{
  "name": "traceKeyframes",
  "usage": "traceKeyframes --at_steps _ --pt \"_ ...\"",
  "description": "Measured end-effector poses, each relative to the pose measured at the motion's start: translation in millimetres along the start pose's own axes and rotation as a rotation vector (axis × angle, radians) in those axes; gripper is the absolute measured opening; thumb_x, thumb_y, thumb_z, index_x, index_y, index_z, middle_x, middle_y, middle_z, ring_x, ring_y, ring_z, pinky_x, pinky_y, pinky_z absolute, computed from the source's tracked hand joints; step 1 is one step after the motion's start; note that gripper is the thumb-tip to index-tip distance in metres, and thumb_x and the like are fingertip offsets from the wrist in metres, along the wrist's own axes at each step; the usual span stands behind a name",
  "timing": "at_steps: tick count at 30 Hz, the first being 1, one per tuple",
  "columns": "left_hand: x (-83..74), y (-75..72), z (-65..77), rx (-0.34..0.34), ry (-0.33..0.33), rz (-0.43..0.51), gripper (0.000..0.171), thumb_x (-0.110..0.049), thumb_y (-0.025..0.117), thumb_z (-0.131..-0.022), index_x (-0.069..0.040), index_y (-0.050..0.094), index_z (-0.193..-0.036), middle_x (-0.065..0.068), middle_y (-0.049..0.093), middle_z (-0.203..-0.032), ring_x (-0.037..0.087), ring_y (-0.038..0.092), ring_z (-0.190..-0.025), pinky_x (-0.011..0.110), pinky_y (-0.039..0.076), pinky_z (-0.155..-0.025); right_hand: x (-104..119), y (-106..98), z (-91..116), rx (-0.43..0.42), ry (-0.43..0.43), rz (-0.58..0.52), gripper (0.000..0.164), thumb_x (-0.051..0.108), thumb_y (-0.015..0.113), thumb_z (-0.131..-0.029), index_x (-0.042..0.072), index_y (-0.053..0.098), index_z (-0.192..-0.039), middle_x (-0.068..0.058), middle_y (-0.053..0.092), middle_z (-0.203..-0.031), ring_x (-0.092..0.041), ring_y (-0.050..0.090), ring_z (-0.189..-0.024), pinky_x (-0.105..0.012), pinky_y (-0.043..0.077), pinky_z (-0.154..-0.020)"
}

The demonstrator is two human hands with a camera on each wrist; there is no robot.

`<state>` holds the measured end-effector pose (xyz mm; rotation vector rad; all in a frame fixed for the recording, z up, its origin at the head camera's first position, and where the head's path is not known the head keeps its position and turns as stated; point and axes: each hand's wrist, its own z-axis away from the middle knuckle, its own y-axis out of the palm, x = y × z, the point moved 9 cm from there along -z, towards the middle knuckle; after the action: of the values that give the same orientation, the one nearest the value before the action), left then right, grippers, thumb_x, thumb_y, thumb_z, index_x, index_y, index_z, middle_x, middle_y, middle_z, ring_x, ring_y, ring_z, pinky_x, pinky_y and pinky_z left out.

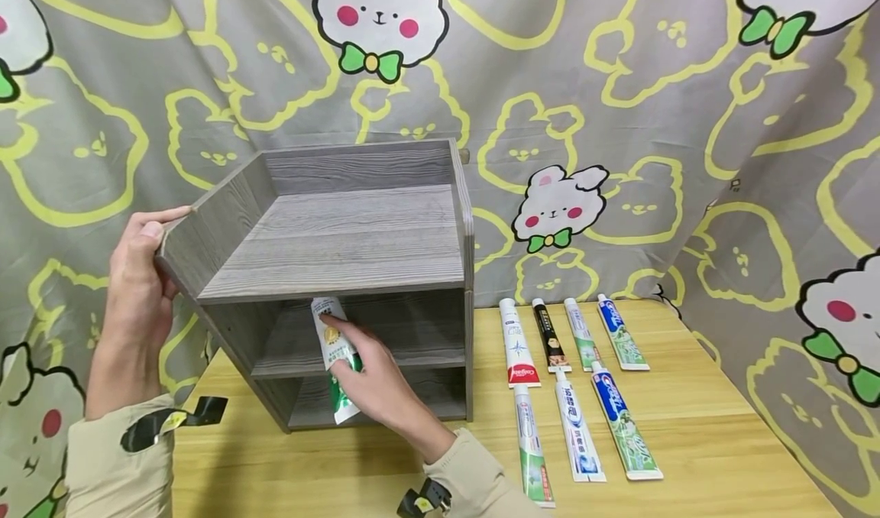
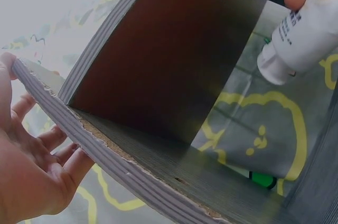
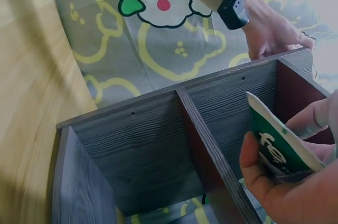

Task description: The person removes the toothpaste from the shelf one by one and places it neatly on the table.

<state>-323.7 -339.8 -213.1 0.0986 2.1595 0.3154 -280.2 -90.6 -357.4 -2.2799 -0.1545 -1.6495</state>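
Note:
A grey wood-grain shelf unit (image 1: 357,235) stands on the table, with an open top and two compartments below. At its upper left edge my left hand (image 1: 140,281) grips the side panel, thumb in front and fingers along the outside. My right hand (image 1: 374,377) holds a white and green toothpaste tube (image 1: 331,336) between thumb and fingers at the front of the upper compartment. In the left wrist view the tube's white cap (image 2: 274,66) points into that compartment. The green crimped end (image 3: 272,139) faces outward in the right wrist view.
Right of the shelf unit, several toothpaste tubes lie in two rows, among them a red-ended Colgate tube (image 1: 517,342), a black tube (image 1: 550,335) and a blue-green tube (image 1: 626,426). A patterned curtain (image 1: 619,121) hangs behind the wooden table (image 1: 722,441).

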Motion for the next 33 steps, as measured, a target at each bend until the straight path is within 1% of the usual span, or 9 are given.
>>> traceKeyframes --at_steps 4,9,15,17,21,25,28,32,33 --pt "-0.4 0.7 -0.3 0.005 0.001 0.014 0.032 -0.021 0.053 -0.102 -0.002 0.066 -0.124 0.006 0.066 -0.081 0.010 0.061 -0.059 0.021 0.042 -0.043 0 -2 8 0.035 -0.012 -0.036 0.070 0.003 0.057 -0.091 0.041 0.051 -0.149 -0.006 0.055 -0.129 -0.011 0.061 -0.074 -0.030 0.057 -0.054" --pt "-1.4 1.0 -1.5 0.010 0.004 0.020 0.031 -0.021 0.053 -0.103 -0.001 0.066 -0.123 0.006 0.066 -0.079 0.010 0.060 -0.058 0.021 0.041 -0.043 0 -6 18 0.056 -0.054 0.022 0.069 0.002 0.061 -0.091 0.040 0.053 -0.148 -0.001 0.056 -0.123 -0.010 0.060 -0.084 -0.029 0.058 -0.057" --pt "-3.8 2.3 -4.2 0.018 0.014 0.034 0.032 -0.020 0.054 -0.102 0.000 0.066 -0.124 0.006 0.067 -0.079 0.010 0.061 -0.057 0.020 0.041 -0.042 2 -12 25 0.049 -0.150 0.053 0.068 0.003 0.068 -0.089 0.034 0.055 -0.148 0.002 0.060 -0.126 -0.009 0.060 -0.094 -0.027 0.057 -0.071" --pt "-3.5 2.7 -4.3 0.020 0.012 0.027 0.032 -0.021 0.054 -0.102 -0.001 0.066 -0.124 0.006 0.067 -0.080 0.010 0.061 -0.058 0.021 0.042 -0.043 2 -15 27 0.049 -0.169 0.054 0.068 0.003 0.069 -0.088 0.033 0.055 -0.148 0.002 0.060 -0.126 -0.009 0.061 -0.096 -0.027 0.057 -0.075" --pt "-3.0 2.3 -3.6 0.015 0.013 0.013 0.032 -0.021 0.054 -0.103 -0.001 0.066 -0.124 0.005 0.067 -0.079 0.010 0.060 -0.058 0.020 0.040 -0.043 1 -18 32 0.056 -0.190 0.060 0.067 0.004 0.070 -0.088 0.031 0.056 -0.148 0.001 0.061 -0.125 -0.009 0.062 -0.098 -0.028 0.056 -0.081" --pt "-2.2 1.8 -2.4 0.012 0.009 0.015 0.031 -0.021 0.054 -0.102 -0.002 0.066 -0.124 0.005 0.067 -0.079 0.010 0.060 -0.057 0.020 0.040 -0.043 -1 -22 39 0.065 -0.189 0.064 0.066 0.004 0.071 -0.089 0.030 0.057 -0.147 0.002 0.062 -0.126 -0.010 0.063 -0.099 -0.029 0.056 -0.083" --pt "-2.1 1.8 -1.7 0.015 0.013 0.005 0.032 -0.022 0.054 -0.103 -0.002 0.066 -0.124 0.005 0.067 -0.079 0.009 0.060 -0.057 0.020 0.040 -0.042 -3 -26 44 0.069 -0.169 0.057 0.066 0.003 0.072 -0.089 0.031 0.057 -0.147 0.003 0.062 -0.127 -0.011 0.063 -0.101 -0.030 0.056 -0.085" --pt "-1.6 0.9 -0.8 0.012 0.011 -0.002 0.032 -0.022 0.054 -0.103 -0.002 0.066 -0.125 0.005 0.066 -0.079 0.009 0.058 -0.056 0.020 0.039 -0.042 -4 -33 52 0.073 -0.137 0.033 0.069 -0.001 0.070 -0.088 0.032 0.057 -0.147 0.001 0.061 -0.129 -0.015 0.063 -0.101 -0.031 0.058 -0.080" --pt "-1.5 0.2 -0.3 0.008 0.010 -0.008 0.032 -0.022 0.054 -0.103 -0.002 0.066 -0.124 0.005 0.066 -0.079 0.009 0.058 -0.057 0.020 0.039 -0.042 -5 -35 54 0.075 -0.132 0.026 0.069 -0.002 0.069 -0.088 0.032 0.057 -0.147 0.000 0.061 -0.129 -0.016 0.064 -0.101 -0.031 0.059 -0.076"
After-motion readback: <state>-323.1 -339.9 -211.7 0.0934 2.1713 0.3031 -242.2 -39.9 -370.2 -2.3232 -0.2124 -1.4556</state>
